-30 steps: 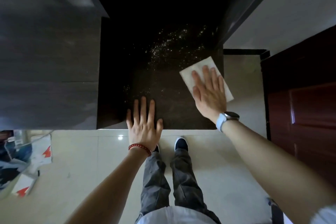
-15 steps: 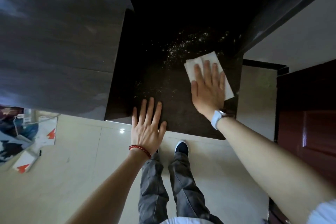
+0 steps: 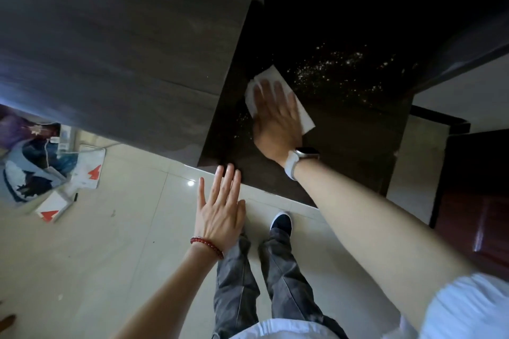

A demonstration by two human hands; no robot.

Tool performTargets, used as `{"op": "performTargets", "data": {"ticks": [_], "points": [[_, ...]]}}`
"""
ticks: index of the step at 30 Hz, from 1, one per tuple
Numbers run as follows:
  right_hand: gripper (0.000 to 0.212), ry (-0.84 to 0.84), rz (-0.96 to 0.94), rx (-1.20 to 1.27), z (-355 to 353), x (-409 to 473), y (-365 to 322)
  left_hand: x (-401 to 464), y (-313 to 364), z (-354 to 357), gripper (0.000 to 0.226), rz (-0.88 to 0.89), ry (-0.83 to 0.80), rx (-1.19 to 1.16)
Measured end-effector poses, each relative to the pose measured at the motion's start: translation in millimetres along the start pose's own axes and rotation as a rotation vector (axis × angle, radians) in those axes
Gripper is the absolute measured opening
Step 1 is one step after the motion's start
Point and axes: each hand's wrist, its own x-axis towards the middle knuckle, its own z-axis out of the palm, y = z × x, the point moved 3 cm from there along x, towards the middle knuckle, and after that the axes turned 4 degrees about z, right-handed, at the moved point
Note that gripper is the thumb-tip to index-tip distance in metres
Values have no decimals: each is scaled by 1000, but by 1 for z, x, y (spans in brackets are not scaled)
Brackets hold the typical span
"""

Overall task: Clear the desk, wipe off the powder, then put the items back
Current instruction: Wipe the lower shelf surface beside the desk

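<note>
A dark brown desk top (image 3: 358,140) lies ahead of me, speckled with white powder (image 3: 338,66) toward its far right. My right hand (image 3: 275,115) presses flat on a white paper towel (image 3: 304,115) near the desk's left side; the towel shows around my fingers and is motion-blurred. A few powder specks (image 3: 242,118) remain just left of it. My left hand (image 3: 220,209) hovers open over the desk's near edge, fingers spread, with only the fingertips above the wood and nothing in it.
A tall grey cabinet side (image 3: 124,49) rises left of the desk. Several items, printed bags and white boxes with red marks (image 3: 85,170), lie on the tiled floor at the left. A dark red door (image 3: 479,187) stands at the right. My legs and shoe (image 3: 281,223) are below.
My right hand has slid the paper towel leftward across the desk, from the right side toward the left edge. My left hand has drawn back from the desk surface to its near edge.
</note>
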Motion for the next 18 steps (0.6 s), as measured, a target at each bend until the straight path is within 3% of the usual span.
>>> {"op": "performTargets", "data": {"ticks": [8, 11, 13, 16, 18], "points": [[57, -121, -405, 30, 19, -106, -32, -19, -33, -10, 53, -52, 32, -123], [55, -133, -515, -8, 16, -100, -15, -16, -28, -11, 53, -72, 55, -143], [54, -92, -400, -9, 10, -78, -1, -14, -27, -11, 54, -114, 53, -153], [55, -21, -78, -2, 3, -44, 1, -10, -27, -12, 58, -168, 11, -175], [56, -28, -17, 26, 8, -44, -16, -9, -27, -11, 59, -168, -5, -194]]}}
